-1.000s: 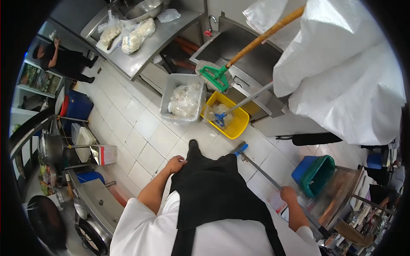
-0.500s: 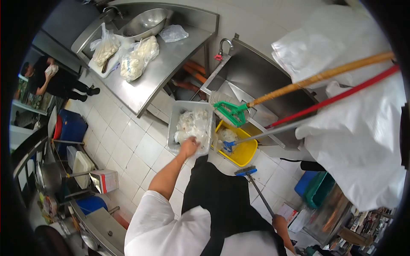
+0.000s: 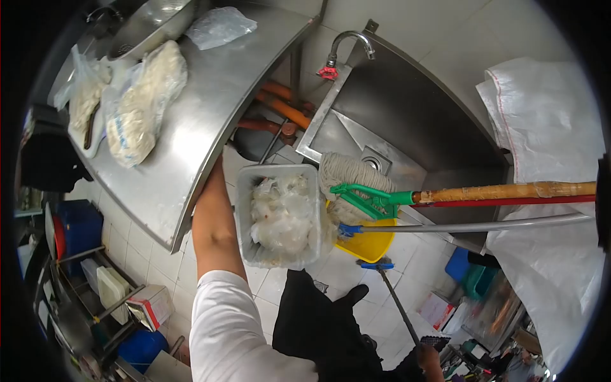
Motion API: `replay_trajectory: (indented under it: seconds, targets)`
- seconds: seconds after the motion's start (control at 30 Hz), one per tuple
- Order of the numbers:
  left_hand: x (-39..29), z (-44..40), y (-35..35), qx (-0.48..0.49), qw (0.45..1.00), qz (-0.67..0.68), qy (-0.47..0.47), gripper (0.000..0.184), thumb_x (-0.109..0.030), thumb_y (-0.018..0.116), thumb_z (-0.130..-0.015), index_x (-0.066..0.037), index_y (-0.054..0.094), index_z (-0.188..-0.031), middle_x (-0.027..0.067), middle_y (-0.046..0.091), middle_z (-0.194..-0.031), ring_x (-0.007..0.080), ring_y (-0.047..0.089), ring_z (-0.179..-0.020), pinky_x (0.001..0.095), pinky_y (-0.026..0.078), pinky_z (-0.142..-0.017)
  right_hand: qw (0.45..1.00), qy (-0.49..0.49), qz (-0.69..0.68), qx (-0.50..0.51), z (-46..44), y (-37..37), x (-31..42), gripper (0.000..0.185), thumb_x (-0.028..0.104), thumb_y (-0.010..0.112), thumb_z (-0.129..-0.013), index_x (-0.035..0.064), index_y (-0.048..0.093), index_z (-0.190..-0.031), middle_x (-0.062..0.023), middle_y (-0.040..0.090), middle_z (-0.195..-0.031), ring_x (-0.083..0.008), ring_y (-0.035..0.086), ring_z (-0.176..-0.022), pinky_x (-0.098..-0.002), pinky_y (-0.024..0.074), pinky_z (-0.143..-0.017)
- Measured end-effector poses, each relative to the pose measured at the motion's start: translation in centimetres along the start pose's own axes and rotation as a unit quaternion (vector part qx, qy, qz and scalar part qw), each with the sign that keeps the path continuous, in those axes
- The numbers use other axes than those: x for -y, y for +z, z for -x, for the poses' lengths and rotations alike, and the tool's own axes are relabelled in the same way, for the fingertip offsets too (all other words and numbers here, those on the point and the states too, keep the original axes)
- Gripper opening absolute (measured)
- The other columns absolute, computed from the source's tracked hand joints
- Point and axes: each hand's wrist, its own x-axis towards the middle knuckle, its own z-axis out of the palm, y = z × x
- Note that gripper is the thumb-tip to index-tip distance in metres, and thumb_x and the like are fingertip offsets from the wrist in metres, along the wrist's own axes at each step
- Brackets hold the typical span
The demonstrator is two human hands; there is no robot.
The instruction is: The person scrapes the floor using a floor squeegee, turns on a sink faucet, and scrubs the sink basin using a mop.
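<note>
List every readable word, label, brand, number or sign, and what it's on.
No text is readable.
Plastic bag on the steel table: faint blue marks, too blurred.
Red-and-white box at right: any print too small.
Boxy container at left: any label too blurred.

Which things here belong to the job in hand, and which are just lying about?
Likely in the job:
Long-handled brush, held in the right hand
Grey bin, beside the left arm, which reaches under the steel table; left hand hidden

Apparently just lying about:
Mop
Yellow bucket
Metal bowl
White sack
</note>
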Motion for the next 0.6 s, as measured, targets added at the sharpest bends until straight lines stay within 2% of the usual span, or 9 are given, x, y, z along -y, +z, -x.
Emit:
replay_trajectory:
  seconds: [0.1, 0.2, 0.3, 0.4, 0.6]
  targets:
    - [-0.2, -2.4, 0.0, 0.026, 1.000, 0.002, -0.016, 0.031, -0.029, 0.066, -0.087, -0.005, 0.065, -0.106, 0.0155, 0.066, -0.109, 0.0309, 0.061, -0.107, 0.0386, 0.046, -0.091, 0.999, 0.046, 0.013, 0.020, 0.1, -1.5, 1.8, 0.024, 0.029, 0.055, -0.087, 0.0068, 0.062, -0.092, -0.0213, 0.066, -0.083, -0.0419, 0.063, -0.084, -0.0511, 0.0509, -0.073]
    - [0.1, -4.1, -0.2, 0.053, 0.998, 0.006, -0.021, 0.029, -0.028, 0.067, -0.087, -0.005, 0.066, -0.104, 0.0146, 0.067, -0.108, 0.0299, 0.061, -0.105, 0.0379, 0.046, -0.090, 0.998, 0.052, -0.003, 0.037, -0.1, -2.8, 2.5, 0.017, 0.023, 0.055, -0.083, 0.0099, 0.061, -0.092, -0.0204, 0.065, -0.083, -0.0427, 0.062, -0.083, -0.0521, 0.0493, -0.074]
    - [0.1, -5.0, -0.4, 0.076, 0.997, 0.016, -0.018, 0.027, -0.028, 0.067, -0.087, -0.005, 0.066, -0.102, 0.0136, 0.067, -0.106, 0.0289, 0.062, -0.103, 0.0372, 0.046, -0.089, 0.994, 0.087, -0.019, 0.059, -0.6, -2.5, 1.5, 0.017, 0.024, 0.056, -0.083, 0.0109, 0.062, -0.092, -0.0196, 0.065, -0.083, -0.0424, 0.062, -0.083, -0.0521, 0.0495, -0.072]
    - [0.0, -5.2, 0.2, 0.097, 0.995, 0.029, -0.010, 0.026, -0.027, 0.067, -0.086, -0.005, 0.067, -0.100, 0.0127, 0.068, -0.105, 0.0280, 0.063, -0.101, 0.0364, 0.047, -0.088, 0.998, 0.056, 0.003, 0.031, -0.8, -2.2, 0.9, 0.017, 0.024, 0.057, -0.083, 0.0099, 0.061, -0.091, -0.0199, 0.065, -0.082, -0.0426, 0.062, -0.082, -0.0520, 0.0492, -0.071]
    - [0.8, 1.8, 2.1, 0.201, 0.974, 0.093, 0.039, 0.023, -0.026, 0.068, -0.086, -0.005, 0.067, -0.096, 0.0108, 0.069, -0.102, 0.0260, 0.064, -0.098, 0.0350, 0.047, -0.087, 0.997, 0.065, -0.036, 0.032, -0.5, -3.7, 2.8, 0.016, 0.023, 0.056, -0.084, 0.0091, 0.061, -0.091, -0.0209, 0.064, -0.081, -0.0433, 0.061, -0.082, -0.0518, 0.0484, -0.070]
